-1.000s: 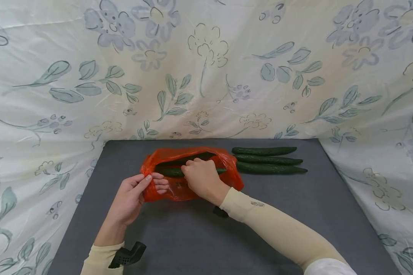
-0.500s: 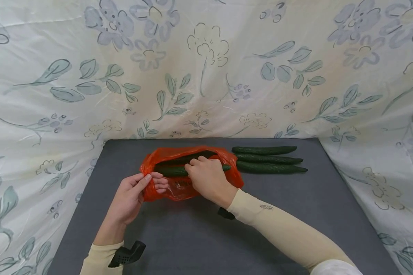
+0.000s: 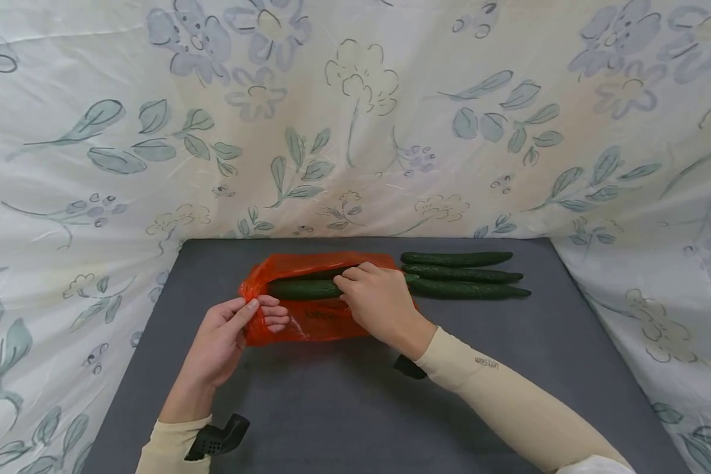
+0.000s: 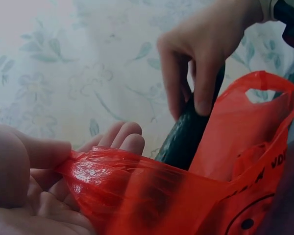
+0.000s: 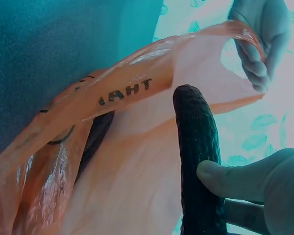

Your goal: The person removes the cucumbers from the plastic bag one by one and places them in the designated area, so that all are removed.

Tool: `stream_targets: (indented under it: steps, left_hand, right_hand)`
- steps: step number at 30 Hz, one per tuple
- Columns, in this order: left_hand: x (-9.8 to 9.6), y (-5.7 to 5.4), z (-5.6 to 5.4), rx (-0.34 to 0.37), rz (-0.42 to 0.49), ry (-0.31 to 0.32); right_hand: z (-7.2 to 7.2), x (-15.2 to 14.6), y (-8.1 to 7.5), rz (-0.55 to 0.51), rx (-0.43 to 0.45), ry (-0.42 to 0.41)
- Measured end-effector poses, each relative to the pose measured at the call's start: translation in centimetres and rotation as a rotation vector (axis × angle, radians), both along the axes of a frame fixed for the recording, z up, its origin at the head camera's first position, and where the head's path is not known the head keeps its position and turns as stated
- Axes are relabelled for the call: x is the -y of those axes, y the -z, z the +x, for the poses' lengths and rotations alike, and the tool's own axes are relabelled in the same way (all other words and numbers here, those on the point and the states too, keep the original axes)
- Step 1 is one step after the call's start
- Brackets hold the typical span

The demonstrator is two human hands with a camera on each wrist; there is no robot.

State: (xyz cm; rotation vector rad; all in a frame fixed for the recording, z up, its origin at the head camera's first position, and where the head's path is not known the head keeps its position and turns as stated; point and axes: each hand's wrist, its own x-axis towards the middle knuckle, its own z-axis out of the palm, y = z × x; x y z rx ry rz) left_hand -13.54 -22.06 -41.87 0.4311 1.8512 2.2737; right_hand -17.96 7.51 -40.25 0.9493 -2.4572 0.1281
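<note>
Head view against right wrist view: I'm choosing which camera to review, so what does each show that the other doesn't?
Only the head view: three loose cucumbers side by side on the gray table, and cream sleeves. Only the right wrist view: the handle loop of the red bag standing open. Both: the bag gripped by the left hand, the held cucumber in the right hand, table and floral cloth.

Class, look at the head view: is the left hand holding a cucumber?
No, the left hand pinches the edge of the red bag.
</note>
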Motion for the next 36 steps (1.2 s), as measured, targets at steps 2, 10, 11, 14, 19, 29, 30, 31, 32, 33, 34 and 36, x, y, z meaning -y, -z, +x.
stream_targets:
  steps: [2, 10, 11, 14, 19, 29, 30, 31, 32, 33, 34, 36]
  left_hand:
    - [0.1, 0.0, 0.0, -0.001, 0.004, -0.001]
    - [0.2, 0.0, 0.0, -0.005, 0.002, 0.000]
    - [0.1, 0.0, 0.0, -0.002, 0.002, 0.001]
    - [0.0, 0.0, 0.0, 0.005, 0.004, 0.005]
    - [0.0, -0.1, 0.0, 0.002, 0.010, 0.001]
    - [0.0, -0.2, 0.0, -0.012, 0.019, -0.003]
    - [0.0, -0.2, 0.0, -0.011, 0.019, -0.002]
    - [0.0, -0.2, 0.0, -0.011, 0.020, -0.001]
    - [0.0, -0.2, 0.0, -0.010, 0.021, -0.001]
    - [0.0, -0.2, 0.0, -0.010, 0.019, -0.001]
    - [0.1, -0.3, 0.0, -0.009, 0.019, -0.001]
    - [0.1, -0.3, 0.0, -0.009, 0.014, -0.009]
  right_hand:
    - [0.2, -0.5, -0.2, -0.023, 0.009, -0.002]
    - [0.3, -2.7, -0.3, -0.121, 0.006, -0.031]
    - [0.2, -3.0, -0.3, -0.130, 0.005, -0.034]
    - [0.1, -4.0, -0.2, -0.172, 0.014, -0.045]
    - [0.0, -5.3, -0.7, -0.234, 0.028, -0.071]
    - [-0.1, -8.0, -1.4, -0.294, 0.035, -0.080]
    - [-0.1, -8.3, -1.4, -0.302, 0.035, -0.078]
    - [-0.1, -8.6, -1.5, -0.310, 0.034, -0.078]
    - [-0.2, -9.0, -1.5, -0.314, 0.031, -0.076]
    - [-0.2, -9.3, -1.5, -0.317, 0.029, -0.073]
    - [-0.3, -9.6, -1.5, -0.319, 0.027, -0.070]
    - [-0.5, -10.2, -1.4, -0.318, 0.025, -0.061]
